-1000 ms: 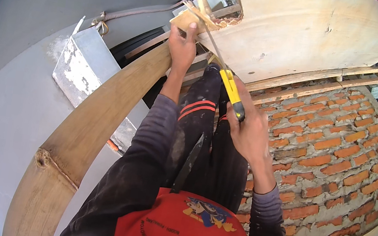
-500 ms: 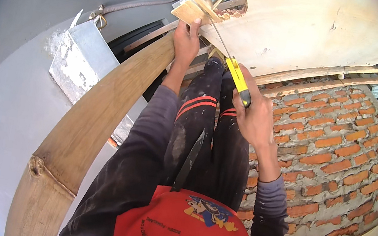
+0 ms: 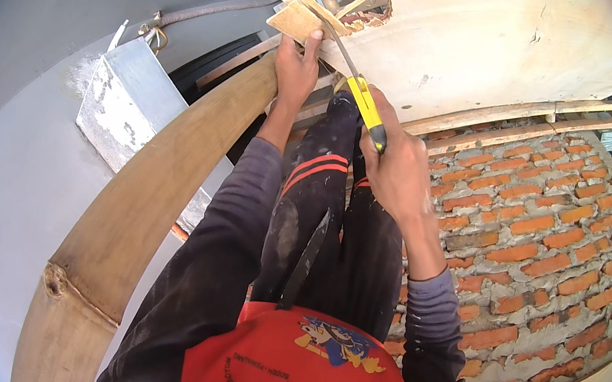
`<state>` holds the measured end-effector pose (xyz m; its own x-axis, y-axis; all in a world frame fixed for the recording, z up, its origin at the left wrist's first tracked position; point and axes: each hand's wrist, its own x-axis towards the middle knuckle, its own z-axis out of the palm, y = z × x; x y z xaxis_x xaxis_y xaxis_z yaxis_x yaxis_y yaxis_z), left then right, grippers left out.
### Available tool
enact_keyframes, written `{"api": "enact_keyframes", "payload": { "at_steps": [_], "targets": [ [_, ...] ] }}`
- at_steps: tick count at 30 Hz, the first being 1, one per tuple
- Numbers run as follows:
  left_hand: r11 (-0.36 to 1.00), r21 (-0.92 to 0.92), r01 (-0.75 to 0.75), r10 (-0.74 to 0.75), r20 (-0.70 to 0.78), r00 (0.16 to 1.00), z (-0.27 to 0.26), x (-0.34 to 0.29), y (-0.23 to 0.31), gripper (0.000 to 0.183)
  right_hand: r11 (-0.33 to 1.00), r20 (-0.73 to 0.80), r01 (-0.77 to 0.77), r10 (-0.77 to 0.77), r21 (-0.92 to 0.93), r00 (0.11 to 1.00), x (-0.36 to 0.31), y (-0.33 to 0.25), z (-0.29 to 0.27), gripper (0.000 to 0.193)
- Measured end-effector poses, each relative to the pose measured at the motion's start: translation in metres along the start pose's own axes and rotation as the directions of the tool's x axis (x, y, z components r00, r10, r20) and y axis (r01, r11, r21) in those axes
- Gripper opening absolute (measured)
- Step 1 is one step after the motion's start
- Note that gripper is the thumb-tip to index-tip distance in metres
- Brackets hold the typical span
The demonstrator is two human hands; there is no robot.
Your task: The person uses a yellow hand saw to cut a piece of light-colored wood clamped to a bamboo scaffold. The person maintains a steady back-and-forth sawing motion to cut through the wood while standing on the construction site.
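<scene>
Straight strokes should suit the yellow-handled metal saw (image 3: 366,107) clamped in the right hand (image 3: 398,170) (left hand (image 3: 296,72) pinching the flat, tan wooden piece (image 3: 293,21)).

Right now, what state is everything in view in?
Yellow-and-black-handled saw: gripped in right hand
Small flat tan wooden piece: gripped by left hand
Large pale plywood sheet: ragged at its notch
Orange brickwork: unplastered
Grey-and-white boxy block: flaking
Thick brown bamboo pole: slanted
</scene>
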<state>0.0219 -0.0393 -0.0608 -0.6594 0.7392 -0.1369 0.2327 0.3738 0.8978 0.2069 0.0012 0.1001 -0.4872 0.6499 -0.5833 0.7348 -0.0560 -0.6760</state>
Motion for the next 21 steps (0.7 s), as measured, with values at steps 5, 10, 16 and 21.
{"api": "enact_keyframes", "payload": {
  "at_steps": [5,10,16,21],
  "targets": [
    [0.996,0.079,0.045,-0.044,-0.013,0.999,0.0,0.001,-0.018,0.026,1.0,-0.01,0.019,-0.019,-0.019,1.0,-0.023,-0.006,-0.007,0.066],
    [1.0,0.009,0.027,-0.026,-0.064,0.998,0.001,0.002,-0.009,0.027,0.998,-0.052,0.051,-0.049,0.035,0.997,-0.067,0.002,-0.023,0.064],
    [0.972,0.209,0.104,-0.114,0.035,0.993,-0.002,0.006,-0.003,0.028,0.991,0.059,-0.098,0.103,-0.09,0.993,-0.028,-0.005,-0.007,0.071],
    [0.992,0.12,0.027,-0.022,-0.039,0.999,-0.002,0.004,-0.013,0.029,0.999,0.019,-0.011,0.012,-0.031,1.0,-0.073,-0.005,-0.028,0.072]
  ]
}}
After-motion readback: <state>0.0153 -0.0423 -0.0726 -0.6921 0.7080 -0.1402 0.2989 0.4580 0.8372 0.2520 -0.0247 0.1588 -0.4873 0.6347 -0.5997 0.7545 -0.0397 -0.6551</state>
